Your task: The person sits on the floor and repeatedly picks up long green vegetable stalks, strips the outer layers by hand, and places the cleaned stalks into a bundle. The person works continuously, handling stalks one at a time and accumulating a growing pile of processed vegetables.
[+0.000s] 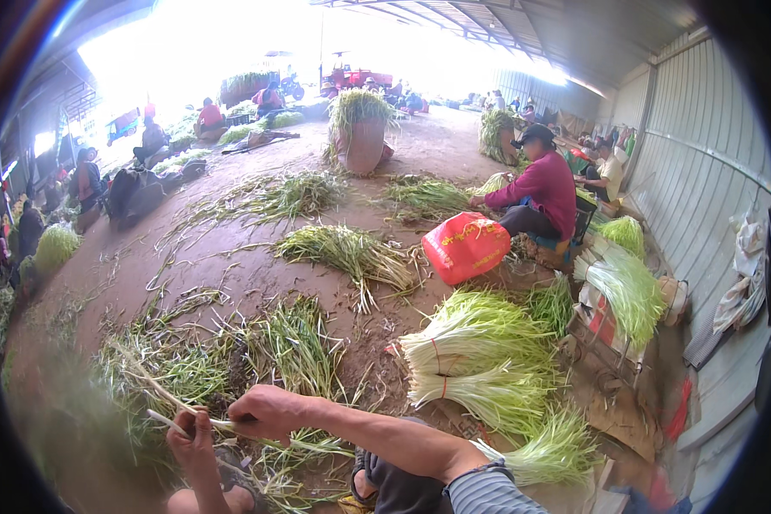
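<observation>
My left hand (pixel 193 434) holds pale, slender vegetable stalks (pixel 164 421), which look like garlic shoots, at the lower left. Close beside it, my right hand (pixel 270 411) has its fingers closed around the other end of a white stalk (pixel 221 424). Under and beyond both hands lies a loose heap of green stalks and dry leaves (pixel 186 366). To the right of my right forearm rest neat bundles of white-stemmed greens (pixel 482 347), some tied with red bands (pixel 444 387). Another pale green bundle (pixel 546 453) lies nearer to me.
Ahead, a seated person in a maroon top (pixel 540 186) handles stalks beside a red plastic bag (pixel 466 247). A stalk pile (pixel 350 254) lies on the dirt floor. Further off stands a full sack (pixel 360 141). A corrugated metal wall (pixel 707 148) runs along the right.
</observation>
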Action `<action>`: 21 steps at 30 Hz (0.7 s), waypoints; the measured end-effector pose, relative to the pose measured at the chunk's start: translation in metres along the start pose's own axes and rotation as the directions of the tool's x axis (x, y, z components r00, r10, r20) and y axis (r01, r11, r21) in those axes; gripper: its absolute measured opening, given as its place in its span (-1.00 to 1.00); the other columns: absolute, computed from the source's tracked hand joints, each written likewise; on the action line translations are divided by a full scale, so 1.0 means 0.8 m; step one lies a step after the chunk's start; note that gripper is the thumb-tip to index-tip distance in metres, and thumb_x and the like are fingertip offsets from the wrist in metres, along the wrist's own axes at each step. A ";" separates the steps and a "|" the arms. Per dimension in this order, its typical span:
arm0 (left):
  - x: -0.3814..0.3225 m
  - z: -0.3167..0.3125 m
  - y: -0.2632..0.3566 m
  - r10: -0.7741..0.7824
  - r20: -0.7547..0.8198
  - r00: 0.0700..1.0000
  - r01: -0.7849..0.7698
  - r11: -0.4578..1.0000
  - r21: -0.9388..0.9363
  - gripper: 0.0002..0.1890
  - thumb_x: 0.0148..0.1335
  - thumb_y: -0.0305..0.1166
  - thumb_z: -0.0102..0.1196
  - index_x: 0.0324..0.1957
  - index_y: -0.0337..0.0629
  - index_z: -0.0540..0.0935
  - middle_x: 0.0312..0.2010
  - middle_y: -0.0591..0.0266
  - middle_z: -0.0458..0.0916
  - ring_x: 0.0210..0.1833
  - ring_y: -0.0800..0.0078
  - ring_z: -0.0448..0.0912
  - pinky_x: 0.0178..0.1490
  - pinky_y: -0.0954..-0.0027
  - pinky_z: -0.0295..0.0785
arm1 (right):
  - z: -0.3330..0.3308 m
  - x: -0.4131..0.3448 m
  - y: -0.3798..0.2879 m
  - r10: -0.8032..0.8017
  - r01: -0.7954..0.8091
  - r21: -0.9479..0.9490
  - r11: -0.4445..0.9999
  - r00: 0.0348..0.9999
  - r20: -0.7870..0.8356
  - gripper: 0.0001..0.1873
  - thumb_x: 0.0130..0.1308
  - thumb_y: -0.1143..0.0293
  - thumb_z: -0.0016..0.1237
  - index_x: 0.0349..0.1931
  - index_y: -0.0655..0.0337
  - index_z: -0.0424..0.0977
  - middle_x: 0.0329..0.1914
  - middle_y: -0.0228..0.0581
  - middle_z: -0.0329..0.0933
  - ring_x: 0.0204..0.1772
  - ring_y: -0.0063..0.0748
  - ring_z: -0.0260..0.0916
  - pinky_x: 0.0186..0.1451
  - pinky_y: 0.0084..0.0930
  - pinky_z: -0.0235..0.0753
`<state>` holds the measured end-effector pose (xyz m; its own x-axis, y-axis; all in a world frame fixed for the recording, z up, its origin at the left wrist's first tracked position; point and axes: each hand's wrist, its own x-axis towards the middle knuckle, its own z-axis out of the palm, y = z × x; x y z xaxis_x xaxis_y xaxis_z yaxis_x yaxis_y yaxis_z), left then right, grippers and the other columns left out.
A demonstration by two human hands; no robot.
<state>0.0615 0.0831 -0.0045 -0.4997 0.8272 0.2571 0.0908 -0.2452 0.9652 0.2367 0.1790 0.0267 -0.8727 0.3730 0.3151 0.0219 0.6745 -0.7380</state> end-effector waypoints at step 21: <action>0.003 -0.042 0.028 0.080 -0.182 0.980 -0.071 0.996 0.057 -0.83 0.27 -0.38 0.12 -0.41 -0.26 0.57 -0.69 0.58 0.32 -0.62 0.84 0.16 -0.59 0.63 -0.03 | -0.047 -0.049 0.045 0.547 -0.557 0.294 0.777 0.828 0.122 -0.82 0.37 0.39 -0.16 -0.30 0.28 0.49 -0.51 -0.39 0.51 -0.55 -0.66 0.45 -0.70 -0.70 0.38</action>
<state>0.0335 0.0622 0.0164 -0.6394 0.6987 0.3210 0.1747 -0.2745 0.9456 0.2902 0.2125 0.0097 -0.7704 0.5999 -0.2159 0.3597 0.1294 -0.9241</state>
